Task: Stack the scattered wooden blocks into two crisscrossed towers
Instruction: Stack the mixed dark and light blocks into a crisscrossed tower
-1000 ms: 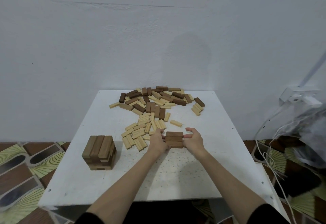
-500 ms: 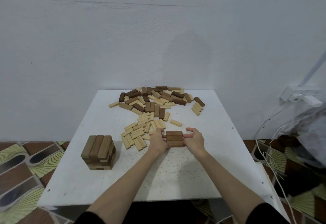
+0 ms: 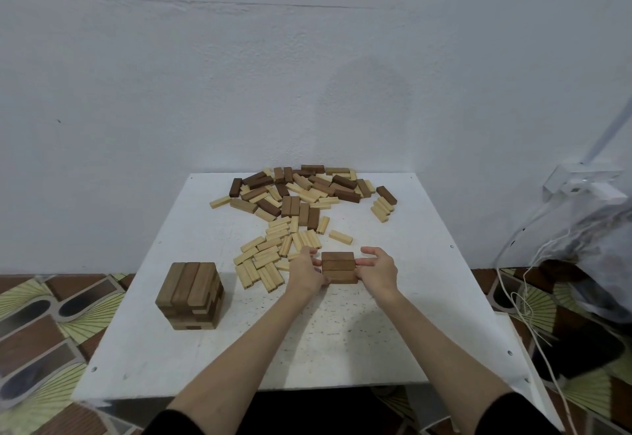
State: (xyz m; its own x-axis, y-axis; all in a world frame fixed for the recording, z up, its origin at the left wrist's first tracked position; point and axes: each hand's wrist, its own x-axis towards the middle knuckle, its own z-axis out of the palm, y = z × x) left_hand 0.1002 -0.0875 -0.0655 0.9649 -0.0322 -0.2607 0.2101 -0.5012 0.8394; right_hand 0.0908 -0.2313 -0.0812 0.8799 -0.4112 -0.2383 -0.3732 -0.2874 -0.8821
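Three dark blocks [image 3: 338, 267] lie side by side as one flat row on the white surface [image 3: 427, 297], near its middle, w/ both hands squeezing the row from its ends. Left hand [image 3: 305, 272] presses on the row's left end, fingers curled vs. the block ends; right hand [image 3: 376, 268] presses on the right end, thumb and lower fingers touching the wood, index finger lifted above and apart. Neither hand wraps round a block; they push inward w/ fingertips.

Just left of the left hand sits a cluster of pale blocks [image 3: 270, 256], some in neat side-by-side groups, some skewed. Farther back, toward the wall [image 3: 239, 75], a mixed pile [image 3: 301, 188] of dark and pale blocks lies scattered; a few pale ones sit apart at its right edge.

Near the surface's left front stands a finished tower [image 3: 189, 296], several crisscrossed layers, top layer running away from the viewer.

Right of the surface: white cables [image 3: 523, 301] and a plastic bag [image 3: 602, 250] over patterned floor tiles [image 3: 37, 325].
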